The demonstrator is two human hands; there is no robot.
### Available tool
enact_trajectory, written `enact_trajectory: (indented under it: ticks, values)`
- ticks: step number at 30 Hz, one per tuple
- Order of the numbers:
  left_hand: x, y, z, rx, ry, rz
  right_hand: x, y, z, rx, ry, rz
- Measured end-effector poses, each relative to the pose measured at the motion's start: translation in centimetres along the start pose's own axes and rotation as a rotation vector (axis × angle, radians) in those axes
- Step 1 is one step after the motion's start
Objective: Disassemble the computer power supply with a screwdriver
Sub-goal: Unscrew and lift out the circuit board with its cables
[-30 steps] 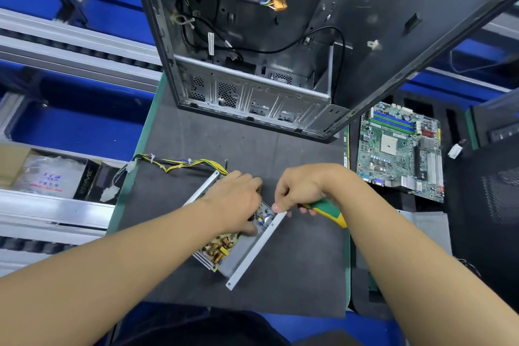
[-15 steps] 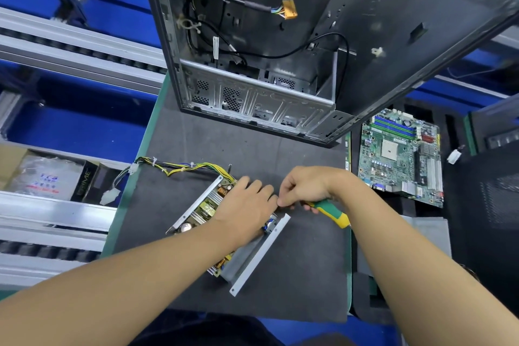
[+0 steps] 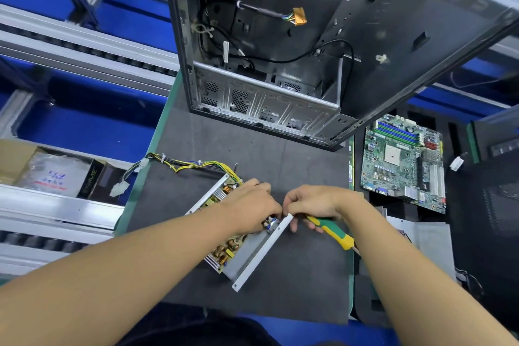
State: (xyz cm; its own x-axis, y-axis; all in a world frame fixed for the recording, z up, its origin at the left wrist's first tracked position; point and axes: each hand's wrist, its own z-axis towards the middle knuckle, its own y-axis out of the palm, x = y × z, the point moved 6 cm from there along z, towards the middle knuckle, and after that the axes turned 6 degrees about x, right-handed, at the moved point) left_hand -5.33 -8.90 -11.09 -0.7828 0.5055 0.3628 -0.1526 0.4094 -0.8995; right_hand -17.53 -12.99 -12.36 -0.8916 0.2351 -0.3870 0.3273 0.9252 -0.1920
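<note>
An opened power supply (image 3: 241, 250) lies mid-surface (image 3: 295, 284), its cables (image 3: 182, 164) trailing over the left edge. The left hand (image 3: 250, 211) grips its circuit board; the right hand (image 3: 311, 202) holds a screwdriver (image 3: 331, 232) beside its rim. Bare mat lies toward the near edge; a computer case (image 3: 266, 104) fills the far edge.

One wide-angle view from the person's head looks forward and steeply down, close above the power supply (image 3: 247, 258), which sits just below the frame's middle. Beyond the power supply, the open computer case (image 3: 393, 36) fills the top.
</note>
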Motion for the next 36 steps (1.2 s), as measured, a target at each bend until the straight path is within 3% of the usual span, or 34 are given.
enact_trajectory:
  ticks: [7,13,19,30,36]
  values:
    - [0.6,0.3,-0.5,0.015,0.107,0.027,0.2,1.4,-0.5,-0.107,0.019,0.141]
    - [0.5,-0.8,-1.2,0.036,0.176,-0.191,0.4,2.5,-0.3,-0.137,0.023,0.266]
    - [0.9,-0.4,-1.4,-0.059,0.234,-0.283,0.6,2.7,-0.4,-0.155,0.019,0.307]
    - [1.0,0.8,-1.4,-0.072,0.238,-0.166,0.8,2.8,-0.2,-0.200,0.034,0.334]
    - [0.7,-1.7,-2.4,0.074,0.235,-0.039,-0.1,2.5,-0.3,-0.216,0.058,0.246]
